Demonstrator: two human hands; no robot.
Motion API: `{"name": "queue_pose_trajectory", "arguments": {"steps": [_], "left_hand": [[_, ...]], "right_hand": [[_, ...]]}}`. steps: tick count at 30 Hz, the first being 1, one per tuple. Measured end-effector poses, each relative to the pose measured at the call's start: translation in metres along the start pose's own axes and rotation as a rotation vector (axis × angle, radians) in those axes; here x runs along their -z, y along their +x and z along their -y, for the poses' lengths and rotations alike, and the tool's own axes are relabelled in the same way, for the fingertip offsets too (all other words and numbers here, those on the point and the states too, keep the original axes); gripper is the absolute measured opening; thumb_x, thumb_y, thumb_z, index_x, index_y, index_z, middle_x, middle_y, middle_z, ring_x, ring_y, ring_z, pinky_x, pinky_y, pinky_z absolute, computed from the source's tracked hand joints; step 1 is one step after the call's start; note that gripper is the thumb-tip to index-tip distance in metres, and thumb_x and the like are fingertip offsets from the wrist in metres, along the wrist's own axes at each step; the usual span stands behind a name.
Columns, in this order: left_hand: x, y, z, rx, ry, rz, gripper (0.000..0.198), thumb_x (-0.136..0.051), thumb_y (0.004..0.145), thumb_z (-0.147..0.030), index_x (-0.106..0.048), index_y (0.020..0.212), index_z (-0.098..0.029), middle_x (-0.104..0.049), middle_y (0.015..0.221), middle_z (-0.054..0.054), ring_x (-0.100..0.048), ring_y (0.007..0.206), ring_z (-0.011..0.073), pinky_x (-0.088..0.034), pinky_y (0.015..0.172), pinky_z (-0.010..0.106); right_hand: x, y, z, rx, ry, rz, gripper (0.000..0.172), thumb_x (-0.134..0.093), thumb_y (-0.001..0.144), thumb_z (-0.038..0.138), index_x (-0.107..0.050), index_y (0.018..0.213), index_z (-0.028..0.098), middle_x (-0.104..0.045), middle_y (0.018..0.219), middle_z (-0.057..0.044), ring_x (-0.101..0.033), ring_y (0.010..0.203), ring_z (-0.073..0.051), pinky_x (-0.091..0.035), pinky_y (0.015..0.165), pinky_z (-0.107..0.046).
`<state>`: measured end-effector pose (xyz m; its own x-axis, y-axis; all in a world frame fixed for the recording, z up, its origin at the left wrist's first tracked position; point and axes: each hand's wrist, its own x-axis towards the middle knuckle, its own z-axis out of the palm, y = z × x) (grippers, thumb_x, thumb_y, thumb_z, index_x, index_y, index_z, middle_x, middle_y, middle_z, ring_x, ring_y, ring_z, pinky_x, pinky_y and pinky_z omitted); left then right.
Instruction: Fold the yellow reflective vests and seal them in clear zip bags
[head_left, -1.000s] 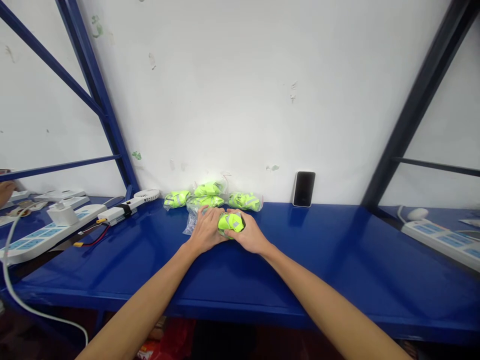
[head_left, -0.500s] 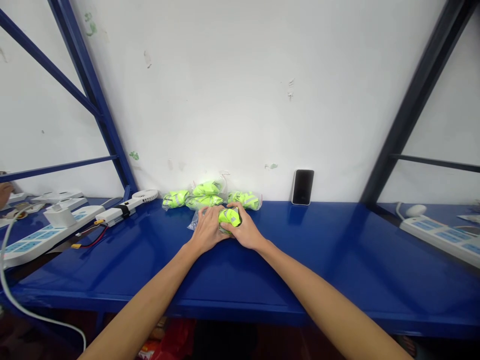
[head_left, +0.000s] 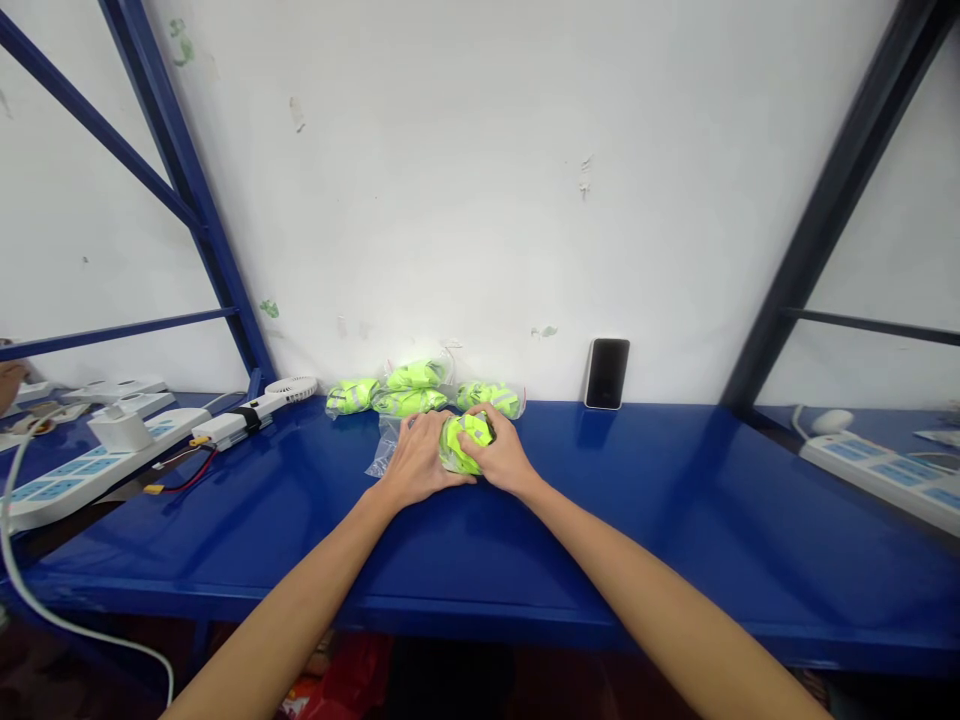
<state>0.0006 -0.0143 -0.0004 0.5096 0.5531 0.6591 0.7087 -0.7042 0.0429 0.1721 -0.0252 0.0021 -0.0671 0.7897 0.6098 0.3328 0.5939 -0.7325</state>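
A rolled neon-yellow reflective vest (head_left: 453, 446) with grey strips rests between my hands, just above or on the blue table. My left hand (head_left: 421, 458) is closed around its left side and the clear plastic bag (head_left: 382, 450), whose loose part sticks out to the left. My right hand (head_left: 507, 458) grips the vest's right side, thumb across the front and fingers over the top. The left fingertips are partly hidden. Behind my hands, several similar bagged neon vests (head_left: 409, 402) lie in a small pile against the wall.
A dark-screened phone-like device (head_left: 607, 374) leans on the wall, right of the pile. To the left lie a handheld fan (head_left: 291, 389), a white battery-like block with wires (head_left: 232, 428) and a power strip (head_left: 82, 475). Another power strip (head_left: 885, 475) is at far right. Blue posts (head_left: 199, 225) frame the table (head_left: 637, 520).
More of the neon vest now shows between my hands, as my right hand has shifted slightly right. The loose plastic at the left spreads a little lower.
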Motion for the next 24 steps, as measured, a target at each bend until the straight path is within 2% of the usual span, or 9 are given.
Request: {"name": "queue_pose_trajectory", "arguments": {"steps": [5, 12, 14, 16, 19, 22, 24], "left_hand": [[0.003, -0.001, 0.004, -0.03, -0.017, -0.001, 0.087, -0.072, 0.057, -0.066, -0.04, 0.124, -0.021, -0.058, 0.115, 0.01, -0.054, 0.11, 0.0302, -0.036, 0.098, 0.046], [0.0, 0.0, 0.004, -0.054, 0.04, 0.012, 0.072, -0.069, 0.067, -0.057, -0.042, 0.123, -0.019, -0.06, 0.113, 0.011, -0.057, 0.105, 0.0302, -0.035, 0.099, 0.047], [-0.001, 0.001, 0.003, -0.056, 0.037, -0.002, 0.069, -0.068, 0.069, -0.053, -0.042, 0.123, -0.019, -0.06, 0.112, 0.012, -0.056, 0.105, 0.0301, -0.037, 0.097, 0.047], [-0.002, 0.002, 0.002, -0.063, 0.022, -0.013, 0.064, -0.067, 0.071, -0.048, -0.043, 0.123, -0.018, -0.059, 0.112, 0.012, -0.056, 0.106, 0.0299, -0.039, 0.095, 0.046], [-0.003, 0.002, 0.001, -0.085, 0.002, 0.003, 0.057, -0.065, 0.074, -0.041, -0.043, 0.121, -0.019, -0.059, 0.113, 0.011, -0.056, 0.107, 0.0294, -0.04, 0.094, 0.045], [-0.002, 0.002, 0.001, -0.092, -0.02, 0.017, 0.055, -0.064, 0.075, -0.038, -0.042, 0.122, -0.02, -0.059, 0.114, 0.012, -0.055, 0.107, 0.0297, -0.04, 0.093, 0.044], [0.001, 0.002, 0.001, -0.091, -0.047, 0.028, 0.056, -0.065, 0.076, -0.039, -0.041, 0.122, -0.02, -0.058, 0.114, 0.012, -0.056, 0.106, 0.0294, -0.042, 0.091, 0.043]], "right_hand": [[0.001, 0.004, -0.002, 0.006, 0.08, 0.031, 0.027, -0.06, 0.072, 0.03, -0.054, 0.096, 0.02, -0.056, 0.081, 0.001, -0.052, 0.07, -0.015, -0.044, 0.069, -0.028], [-0.005, -0.003, 0.0, 0.011, 0.108, 0.086, 0.025, -0.056, 0.079, 0.031, -0.049, 0.101, 0.021, -0.055, 0.087, 0.001, -0.053, 0.077, -0.015, -0.046, 0.076, -0.029], [-0.006, -0.006, 0.002, 0.027, 0.116, 0.124, 0.031, -0.054, 0.083, 0.033, -0.047, 0.112, 0.021, -0.057, 0.098, -0.002, -0.055, 0.085, -0.016, -0.046, 0.082, -0.031], [-0.008, -0.007, 0.003, 0.056, 0.108, 0.15, 0.043, -0.052, 0.086, 0.034, -0.04, 0.126, 0.022, -0.054, 0.117, -0.006, -0.055, 0.101, -0.018, -0.044, 0.092, -0.034], [-0.011, -0.007, 0.003, 0.111, 0.065, 0.158, 0.055, -0.049, 0.089, 0.035, -0.03, 0.139, 0.022, -0.042, 0.139, -0.01, -0.043, 0.125, -0.021, -0.034, 0.106, -0.037], [-0.012, -0.006, 0.002, 0.137, 0.051, 0.16, 0.052, -0.044, 0.091, 0.033, -0.03, 0.14, 0.022, -0.04, 0.142, -0.009, -0.036, 0.133, -0.02, -0.026, 0.112, -0.039], [-0.011, -0.005, 0.001, 0.116, 0.073, 0.187, 0.052, -0.045, 0.088, 0.029, -0.032, 0.139, 0.024, -0.041, 0.14, -0.008, -0.036, 0.132, -0.02, -0.026, 0.112, -0.04]]}}
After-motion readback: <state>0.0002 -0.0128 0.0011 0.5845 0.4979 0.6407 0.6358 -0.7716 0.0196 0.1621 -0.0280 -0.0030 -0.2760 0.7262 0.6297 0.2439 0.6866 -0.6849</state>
